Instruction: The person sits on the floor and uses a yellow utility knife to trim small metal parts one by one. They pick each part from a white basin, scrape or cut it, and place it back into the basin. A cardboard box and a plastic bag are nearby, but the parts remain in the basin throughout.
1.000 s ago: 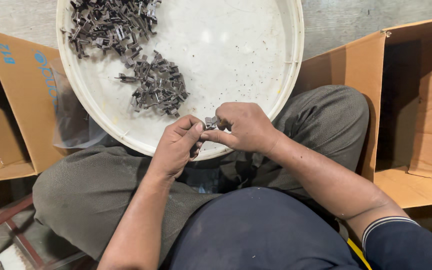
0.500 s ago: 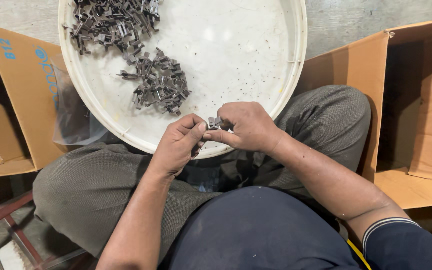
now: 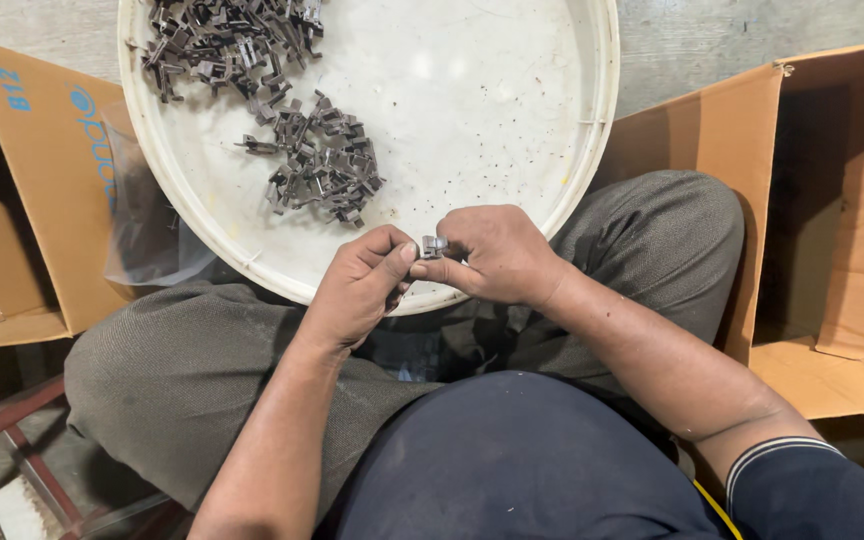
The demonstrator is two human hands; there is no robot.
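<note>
My left hand [image 3: 360, 288] and my right hand [image 3: 497, 255] meet over the near rim of a large round white tray [image 3: 512, 120]. Both pinch one small dark grey metal clip [image 3: 434, 245] between their fingertips. On the tray lie two heaps of the same clips: a smaller heap [image 3: 320, 165] just beyond my left hand and a larger heap [image 3: 222, 40] at the far left edge. My crossed legs in grey trousers sit under the tray's near rim.
An open cardboard box [image 3: 27, 190] stands at the left, with a clear plastic bag [image 3: 147, 235] between it and the tray. A second open cardboard box [image 3: 842, 230] stands at the right. Concrete floor shows beyond the tray. A metal frame [image 3: 22, 450] is at the lower left.
Both hands stay together on the small clip, with only slight finger movement. The view has shifted a little.
</note>
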